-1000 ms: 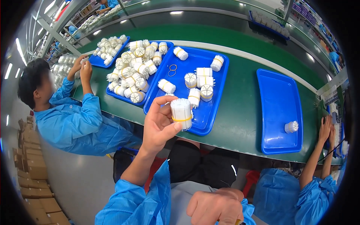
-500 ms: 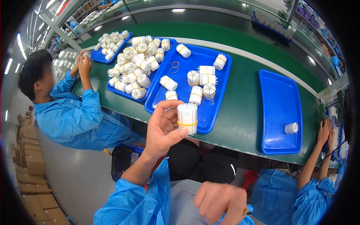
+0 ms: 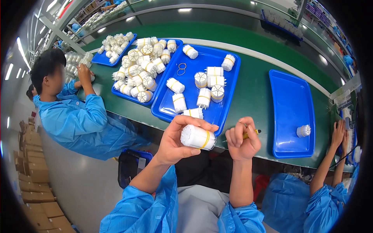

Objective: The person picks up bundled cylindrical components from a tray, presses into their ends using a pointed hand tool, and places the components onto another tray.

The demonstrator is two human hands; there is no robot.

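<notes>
My left hand is closed round a white plastic cylinder with a yellow rubber band about it. The cylinder lies tilted, one end turned to the left, just in front of the near edge of a blue tray. Close to its right side, my right hand grips a thin tool with a yellow and black handle. Fingers cover most of that tool, so its exact kind cannot be made out. In the tray lie several banded white cylinders and loose rubber bands.
A second blue tray heaped with white cylinders overlaps the first on the left. On the right, another blue tray holds one cylinder. Co-workers in blue sit on both sides of the green table.
The left hand has tipped the cylinder from upright onto its side. My right hand has risen from near my lap to beside the cylinder, showing the tool. The left co-worker's hands have lowered.
</notes>
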